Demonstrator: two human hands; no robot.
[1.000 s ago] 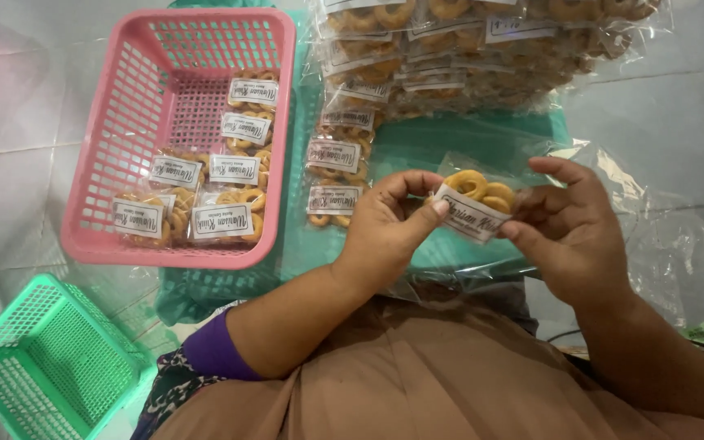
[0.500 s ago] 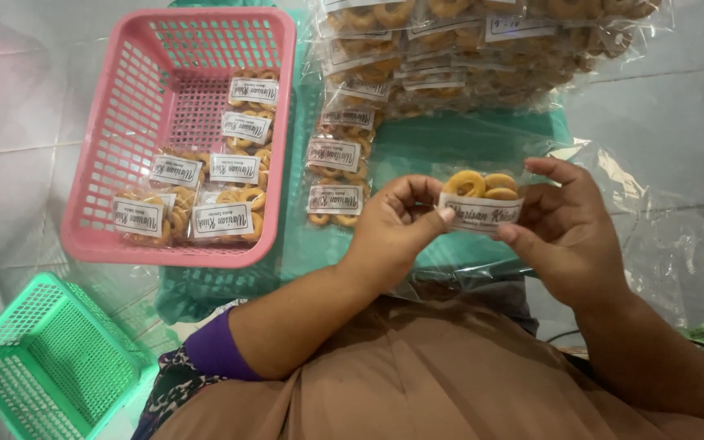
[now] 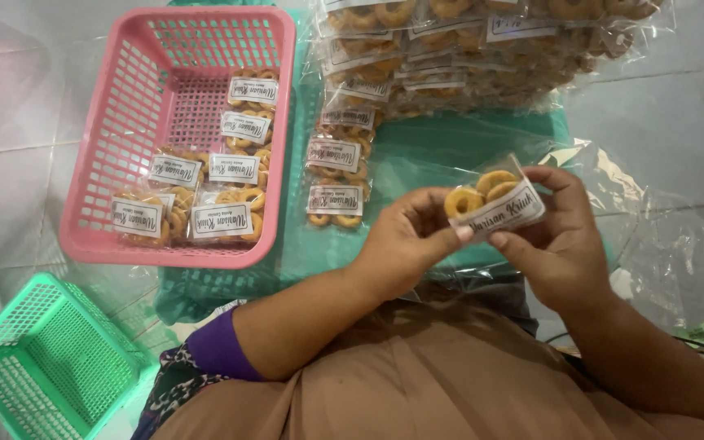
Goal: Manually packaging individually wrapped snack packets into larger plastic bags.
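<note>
Both hands hold one small clear packet of ring-shaped golden biscuits [image 3: 489,200] with a white label across its front. My left hand [image 3: 405,244] pinches its left end between thumb and fingers. My right hand [image 3: 562,241] grips the right end, fingers curled over the top. The packet hovers above a teal cloth [image 3: 425,155], in front of my lap.
A pink basket [image 3: 116,122] at the left holds several labelled biscuit packets [image 3: 222,216]. More packets [image 3: 337,151] lie in a row on the cloth, and a big heap [image 3: 482,49] fills the top. A green basket [image 3: 42,358] sits at lower left. Clear plastic bags [image 3: 678,253] lie right.
The packet has been turned in my hands: its label went from tilted to facing the camera, now slanting up to the right. Hands stay in about the same place.
</note>
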